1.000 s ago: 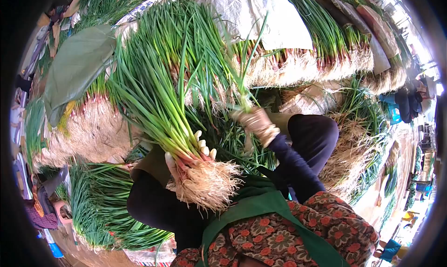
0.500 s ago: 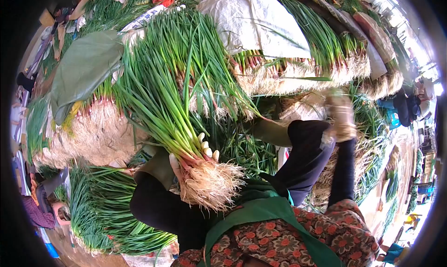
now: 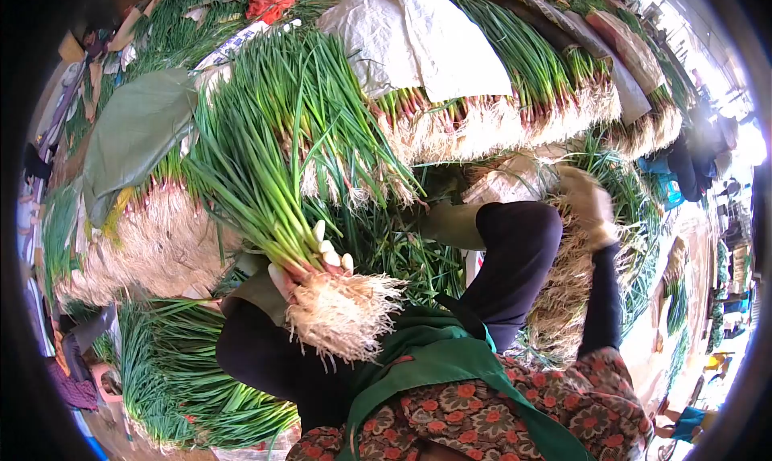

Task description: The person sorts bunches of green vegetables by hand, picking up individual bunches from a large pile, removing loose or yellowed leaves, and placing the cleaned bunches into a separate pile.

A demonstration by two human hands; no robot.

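A thick bunch of green onions (image 3: 273,200) rests over my lap, its long leaves pointing up and left and its pale, shaggy roots (image 3: 342,316) toward me. My left hand (image 3: 330,254), in a whitish glove, is closed around the stems just above the roots; most of its palm is hidden behind them. Off to the right, my right hand (image 3: 591,209) wears a pale glove and is apart from the bunch. It is smeared by motion, so its fingers cannot be made out. Rooty green onions (image 3: 567,296) lie beneath and beside that arm.
Behind the bunch, more green onions lie in rows with their roots (image 3: 462,131) facing me, partly under a white sack (image 3: 418,43). An olive-green sheet (image 3: 137,139) covers some at left. Another pile (image 3: 201,372) is beside my left knee. A red bag (image 3: 269,5) lies at the back.
The view has shifted slightly, so most things sit a little farther left. My right hand has moved and stays blurred. My left hand keeps its hold on the green onions.
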